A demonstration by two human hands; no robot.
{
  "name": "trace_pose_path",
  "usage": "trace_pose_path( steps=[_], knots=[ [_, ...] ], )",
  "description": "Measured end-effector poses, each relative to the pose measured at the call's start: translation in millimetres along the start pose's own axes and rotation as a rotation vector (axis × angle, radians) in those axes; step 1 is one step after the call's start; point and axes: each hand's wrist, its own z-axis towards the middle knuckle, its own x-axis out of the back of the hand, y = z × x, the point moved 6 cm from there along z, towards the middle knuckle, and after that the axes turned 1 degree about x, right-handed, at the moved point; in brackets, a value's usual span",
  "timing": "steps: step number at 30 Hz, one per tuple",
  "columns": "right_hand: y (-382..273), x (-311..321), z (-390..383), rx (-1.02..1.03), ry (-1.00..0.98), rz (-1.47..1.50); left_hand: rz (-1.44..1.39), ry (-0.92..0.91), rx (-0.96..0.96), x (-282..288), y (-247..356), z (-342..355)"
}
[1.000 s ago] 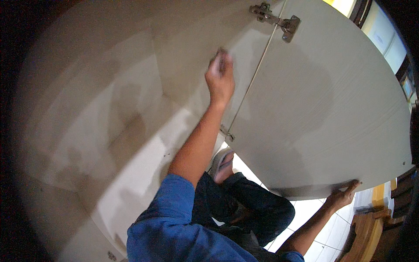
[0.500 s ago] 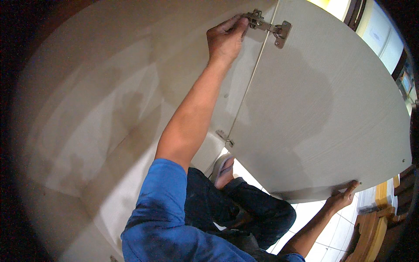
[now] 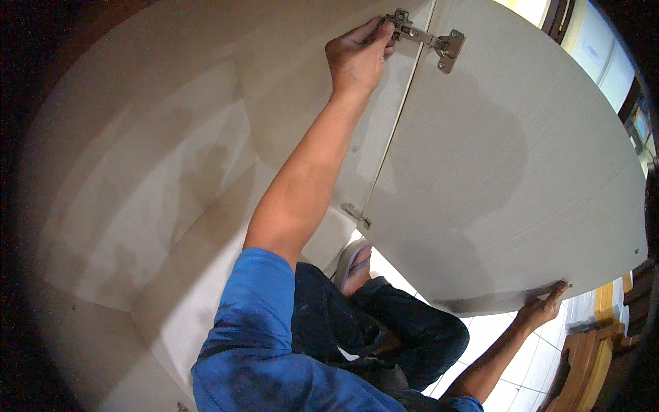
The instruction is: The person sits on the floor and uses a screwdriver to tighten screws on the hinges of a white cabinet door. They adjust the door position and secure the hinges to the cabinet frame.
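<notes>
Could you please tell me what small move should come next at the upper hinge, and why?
Probably a light press by the left hand on the cabinet end of the upper hinge, to check its seating: that hand hides part of it, and the right hand, at the near edge of the cabinet door, could steady the door.

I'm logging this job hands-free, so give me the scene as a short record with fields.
Left hand: fingers at the cabinet-side end of the upper hinge; any small thing between them is hidden
Right hand: holding the cabinet door at its lower edge
Door: pale, open, on the picture's right
Cabinet: pale interior, on the left
Lower hinge: near the door's lower corner
Foot: in a grey sandal
Floor: white tiles
</notes>
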Motion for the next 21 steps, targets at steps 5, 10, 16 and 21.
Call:
trace_pose_path(
  steps=[5,10,16,21],
  knots=[
    [0,-1,4,0.066,-0.032,-0.076,-0.061,0.053,0.017,-1,-3,2],
    [-8,-9,0,0.066,0.008,-0.060,-0.095,0.066,0.008,0,-7,2],
    [-10,-14,-1,0.085,0.000,-0.050,-0.080,0.077,-0.011,-1,-9,2],
    [-10,-10,-1,0.067,-0.021,-0.076,-0.133,0.091,0.060,0,-15,5]
  ],
)
